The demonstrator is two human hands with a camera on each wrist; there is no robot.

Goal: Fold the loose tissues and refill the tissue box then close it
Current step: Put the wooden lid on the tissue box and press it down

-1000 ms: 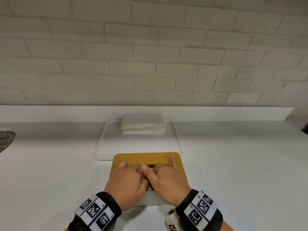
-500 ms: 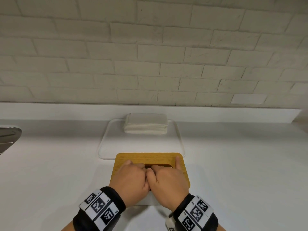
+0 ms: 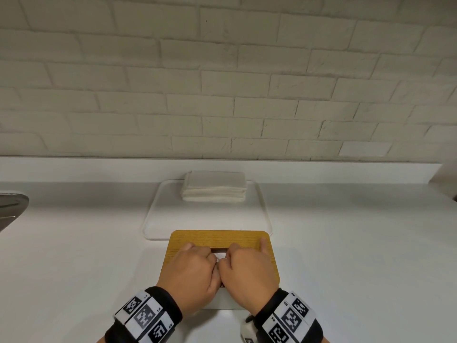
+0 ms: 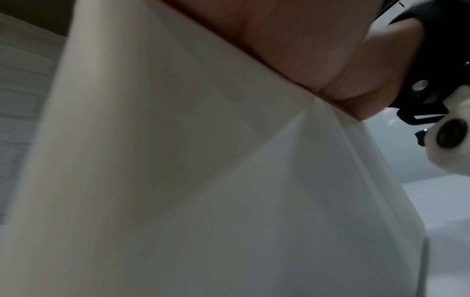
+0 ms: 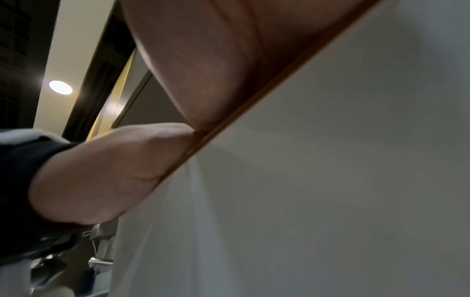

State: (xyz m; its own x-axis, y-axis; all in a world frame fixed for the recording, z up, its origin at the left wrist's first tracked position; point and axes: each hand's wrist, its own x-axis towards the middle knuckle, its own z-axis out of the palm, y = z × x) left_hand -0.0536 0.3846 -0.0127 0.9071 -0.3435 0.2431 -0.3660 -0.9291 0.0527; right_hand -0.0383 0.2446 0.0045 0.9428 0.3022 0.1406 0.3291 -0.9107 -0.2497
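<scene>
Pressing wooden lid [image 3: 217, 240] onto tissue box [image 3: 222, 302] near me, seating it, I judge | left hand [image 3: 191, 273], right hand [image 3: 248, 273] curled at slot, grip unclear | folded tissues [image 3: 214, 186] behind on tray [image 3: 262, 214]

wall: white brick [image 3: 222, 82] | counter: white [image 3: 358, 243] | ceiling light: 1, round [image 5: 60, 87]

Tissue stack [image 3: 214, 186] behind wooden lid [image 3: 217, 240]
</scene>
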